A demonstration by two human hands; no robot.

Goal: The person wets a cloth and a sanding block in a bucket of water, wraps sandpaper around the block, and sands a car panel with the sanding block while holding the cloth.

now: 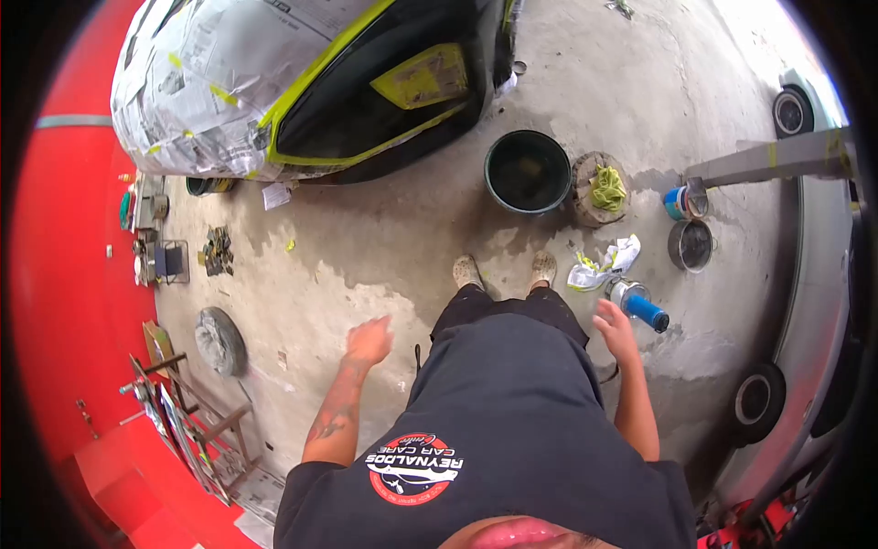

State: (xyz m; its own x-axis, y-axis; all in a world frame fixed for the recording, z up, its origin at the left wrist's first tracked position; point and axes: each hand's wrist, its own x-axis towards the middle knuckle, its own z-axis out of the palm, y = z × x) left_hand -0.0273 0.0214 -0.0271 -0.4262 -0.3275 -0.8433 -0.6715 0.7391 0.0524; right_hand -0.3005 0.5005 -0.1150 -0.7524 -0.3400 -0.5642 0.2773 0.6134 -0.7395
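My left hand [369, 340] hangs in the air left of my body, slightly blurred, with its fingers loosely extended and nothing in them. On the other side, my right hand [616, 328] is held out at waist height, fingers apart, also holding nothing. Closest to it in view are a blue cylinder [647, 313] and a round metal can [626, 293] on the floor. Just beyond lies a crumpled white sheet with yellow-green tape [605, 265]. Ahead of my feet stand a dark green tub [528, 171] and a round block [587, 207] bearing a yellow-green cloth [607, 188].
A car body [229, 55] masked with newspaper and tape fills the upper left. Paint cans [677, 203] and a dark bucket [690, 245] stand right, near a grey post [768, 160] and a parked car [796, 320]. A wrapped wheel [219, 340] and metal frame [206, 421] lie left.
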